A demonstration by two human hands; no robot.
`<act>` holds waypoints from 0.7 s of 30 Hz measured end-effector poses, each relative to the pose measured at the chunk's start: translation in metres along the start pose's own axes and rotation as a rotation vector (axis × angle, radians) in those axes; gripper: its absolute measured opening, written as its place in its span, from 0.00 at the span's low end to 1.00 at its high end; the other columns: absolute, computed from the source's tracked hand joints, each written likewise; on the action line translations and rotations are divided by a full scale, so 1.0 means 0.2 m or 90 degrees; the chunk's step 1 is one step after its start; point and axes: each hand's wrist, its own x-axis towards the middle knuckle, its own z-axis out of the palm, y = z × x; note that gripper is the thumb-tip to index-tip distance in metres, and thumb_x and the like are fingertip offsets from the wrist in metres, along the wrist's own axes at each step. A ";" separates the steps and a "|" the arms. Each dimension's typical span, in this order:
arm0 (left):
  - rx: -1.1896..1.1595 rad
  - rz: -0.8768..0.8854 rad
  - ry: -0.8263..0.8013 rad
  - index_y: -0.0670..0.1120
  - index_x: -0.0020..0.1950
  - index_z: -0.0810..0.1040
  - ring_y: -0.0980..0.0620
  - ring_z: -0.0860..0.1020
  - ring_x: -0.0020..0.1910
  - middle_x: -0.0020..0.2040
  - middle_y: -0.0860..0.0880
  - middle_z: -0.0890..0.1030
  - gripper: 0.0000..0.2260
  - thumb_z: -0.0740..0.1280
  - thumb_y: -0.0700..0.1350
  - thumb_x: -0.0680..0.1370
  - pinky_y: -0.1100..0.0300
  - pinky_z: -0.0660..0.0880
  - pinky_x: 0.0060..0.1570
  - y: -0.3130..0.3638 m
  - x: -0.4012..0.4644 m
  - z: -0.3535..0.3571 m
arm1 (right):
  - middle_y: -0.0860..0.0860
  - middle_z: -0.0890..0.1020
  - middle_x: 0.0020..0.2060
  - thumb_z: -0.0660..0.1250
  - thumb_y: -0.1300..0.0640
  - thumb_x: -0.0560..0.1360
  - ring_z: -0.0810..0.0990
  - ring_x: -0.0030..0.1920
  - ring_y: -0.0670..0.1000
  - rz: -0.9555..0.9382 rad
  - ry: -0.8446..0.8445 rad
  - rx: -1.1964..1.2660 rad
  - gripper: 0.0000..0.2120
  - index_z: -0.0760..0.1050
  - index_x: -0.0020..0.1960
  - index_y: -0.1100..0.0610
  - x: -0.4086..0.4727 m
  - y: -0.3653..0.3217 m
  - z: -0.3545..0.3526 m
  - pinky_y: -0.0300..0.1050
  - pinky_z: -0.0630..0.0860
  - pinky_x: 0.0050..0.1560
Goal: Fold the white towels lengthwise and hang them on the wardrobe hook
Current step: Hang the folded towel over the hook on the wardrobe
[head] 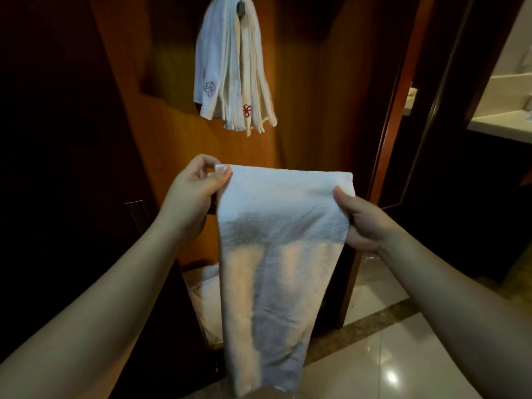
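Both grips pinch the towel (276, 240)'s top corners, left hand (193, 194) and right hand (365, 223) spreading it to fold, below hung towels (233, 73)

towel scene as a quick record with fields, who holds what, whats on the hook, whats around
held towel: white towel, hanging down from its top edge, spread between both hands
left hand: left hand pinches the top left corner, thumb in front
right hand: right hand grips the right edge just below the top corner
hook: hook mostly hidden by the hung towels, several white ones draped over it, two with flower emblems
backdrop: wooden wardrobe panel
floor: glossy tiled floor at lower right
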 end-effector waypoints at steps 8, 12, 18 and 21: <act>-0.122 -0.210 -0.120 0.41 0.58 0.83 0.44 0.85 0.52 0.54 0.41 0.86 0.20 0.69 0.54 0.74 0.53 0.83 0.47 -0.02 -0.10 -0.05 | 0.59 0.82 0.62 0.77 0.48 0.71 0.79 0.65 0.58 -0.057 -0.047 -0.011 0.23 0.82 0.62 0.59 0.06 -0.05 0.17 0.52 0.78 0.60; -0.136 -0.212 -0.077 0.45 0.51 0.87 0.45 0.85 0.52 0.54 0.41 0.86 0.13 0.67 0.49 0.76 0.56 0.82 0.45 -0.10 -0.10 -0.09 | 0.61 0.81 0.63 0.78 0.47 0.70 0.80 0.64 0.59 -0.019 -0.006 -0.086 0.25 0.82 0.61 0.60 0.04 -0.01 0.13 0.51 0.79 0.58; -0.071 -0.289 -0.037 0.41 0.57 0.84 0.42 0.84 0.54 0.55 0.40 0.85 0.18 0.71 0.53 0.76 0.54 0.81 0.48 -0.27 -0.08 -0.09 | 0.61 0.83 0.60 0.72 0.48 0.75 0.82 0.60 0.61 0.015 0.074 -0.147 0.17 0.84 0.58 0.59 0.08 0.08 0.07 0.52 0.82 0.52; -0.019 -0.371 0.033 0.39 0.64 0.79 0.38 0.83 0.56 0.56 0.37 0.84 0.22 0.70 0.54 0.78 0.43 0.77 0.61 -0.41 -0.12 -0.01 | 0.63 0.83 0.57 0.69 0.50 0.79 0.84 0.57 0.62 0.015 0.211 -0.126 0.18 0.79 0.62 0.63 0.09 0.26 0.08 0.57 0.82 0.56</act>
